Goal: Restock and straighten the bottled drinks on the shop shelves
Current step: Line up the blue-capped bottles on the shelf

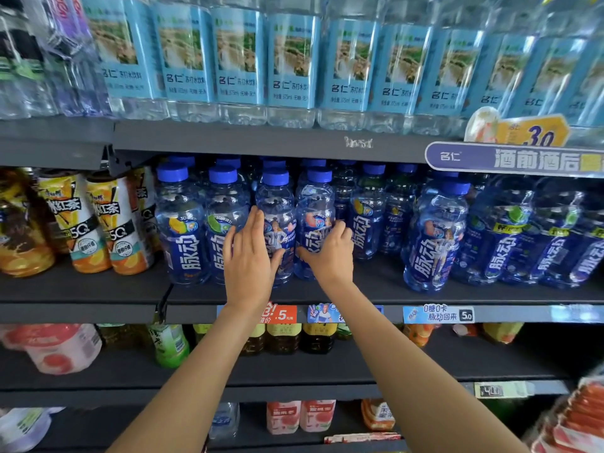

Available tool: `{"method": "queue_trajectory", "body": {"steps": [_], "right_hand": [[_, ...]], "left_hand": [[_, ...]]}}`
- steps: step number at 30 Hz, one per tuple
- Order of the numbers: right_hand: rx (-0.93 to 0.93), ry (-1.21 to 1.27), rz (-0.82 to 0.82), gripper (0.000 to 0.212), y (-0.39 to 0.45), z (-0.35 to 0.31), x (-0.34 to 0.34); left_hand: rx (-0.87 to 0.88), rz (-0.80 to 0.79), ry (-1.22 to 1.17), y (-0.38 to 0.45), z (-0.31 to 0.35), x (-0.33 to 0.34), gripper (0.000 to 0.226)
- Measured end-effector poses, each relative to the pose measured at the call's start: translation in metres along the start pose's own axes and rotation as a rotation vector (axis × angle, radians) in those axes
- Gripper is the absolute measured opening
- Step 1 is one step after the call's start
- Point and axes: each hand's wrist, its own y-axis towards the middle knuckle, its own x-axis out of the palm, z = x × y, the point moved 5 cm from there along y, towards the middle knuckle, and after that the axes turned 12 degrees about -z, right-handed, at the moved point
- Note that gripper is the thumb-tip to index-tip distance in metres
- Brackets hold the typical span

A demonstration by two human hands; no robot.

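on the middle dark shelf (98, 289), two clear blue-capped bottles stand side by side; the left hand (248, 256) lies flat, fingers straight and together, against the left bottle (277, 204), while the right hand (330, 253) curls its fingers round the right bottle (315, 204)

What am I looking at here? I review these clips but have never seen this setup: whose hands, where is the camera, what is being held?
There is no machine. A person wears a camera on the head, so the single picture looks forward and down along their own arms at shop shelves. The left hand lies with straight fingers against one blue bottle on the middle shelf. The right hand curls round the neighbouring bottle. Pale water bottles stand above, tea bottles to the left.
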Motion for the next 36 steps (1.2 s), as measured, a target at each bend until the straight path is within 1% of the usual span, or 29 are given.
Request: {"method": "queue_trajectory", "body": {"steps": [3, 4, 5, 7, 9, 10, 11, 13, 15, 16, 18, 22, 27, 30, 32, 33, 34, 35, 36], "right_hand": [[0.010, -0.004, -0.035, 0.083, -0.006, 0.005, -0.003], [0.004, -0.019, -0.009, 0.083, -0.012, 0.008, -0.005], [-0.035, -0.036, 0.058, 0.078, -0.019, 0.007, -0.009], [-0.216, -0.052, 0.231, 0.059, -0.033, -0.004, -0.017], [-0.389, -0.113, 0.321, 0.044, -0.038, -0.025, -0.019], [-0.427, -0.159, 0.338, 0.043, -0.036, -0.036, -0.017], [-0.438, -0.205, 0.341, 0.046, -0.031, -0.048, -0.015], [-0.418, -0.263, 0.285, 0.062, -0.022, -0.071, -0.011], [-0.389, -0.284, 0.151, 0.080, -0.016, -0.084, -0.003], [-0.392, -0.296, 0.069, 0.087, -0.013, -0.086, 0.002], [-0.395, -0.341, -0.042, 0.097, -0.012, -0.088, 0.004], [-0.405, -0.382, -0.142, 0.099, -0.013, -0.091, -0.002], [-0.405, -0.366, -0.183, 0.096, -0.011, -0.089, -0.004], [-0.447, -0.325, -0.110, 0.086, -0.016, -0.083, -0.008], [-0.514, -0.198, 0.005, 0.070, -0.021, -0.073, -0.019], [-0.535, -0.127, 0.091, 0.061, -0.024, -0.065, -0.028], [-0.526, -0.066, 0.193, 0.052, -0.024, -0.053, -0.039], [-0.478, -0.011, 0.290, 0.044, -0.024, -0.037, -0.049], [-0.384, 0.043, 0.358, 0.041, -0.021, -0.019, -0.057]], "left_hand": [[-0.022, 0.009, -0.126, -0.007, 0.000, -0.007, 0.070], [-0.057, 0.013, -0.190, -0.015, -0.003, -0.008, 0.066], [-0.095, 0.016, -0.248, -0.025, -0.007, -0.008, 0.062], [-0.146, -0.004, -0.314, -0.043, -0.015, -0.005, 0.055], [-0.177, -0.042, -0.336, -0.053, -0.024, 0.003, 0.050], [-0.179, -0.046, -0.344, -0.054, -0.026, 0.004, 0.050], [-0.172, -0.041, -0.349, -0.052, -0.027, 0.003, 0.049], [-0.163, -0.034, -0.349, -0.047, -0.029, -0.002, 0.050], [-0.167, -0.056, -0.347, -0.045, -0.031, -0.006, 0.053], [-0.166, -0.062, -0.334, -0.045, -0.032, -0.008, 0.054], [-0.157, -0.064, -0.275, -0.047, -0.036, -0.008, 0.055], [-0.161, -0.073, -0.218, -0.049, -0.041, -0.001, 0.058], [-0.152, -0.079, -0.207, -0.047, -0.038, 0.003, 0.062], [-0.126, -0.049, -0.224, -0.050, -0.034, 0.001, 0.059], [-0.046, -0.021, -0.227, -0.049, -0.024, -0.003, 0.057], [0.002, -0.017, -0.232, -0.047, -0.016, -0.004, 0.055], [0.046, -0.019, -0.241, -0.045, -0.009, -0.005, 0.055], [0.084, -0.024, -0.252, -0.042, -0.002, -0.005, 0.055], [0.122, -0.031, -0.254, -0.039, 0.005, -0.005, 0.055]]}}
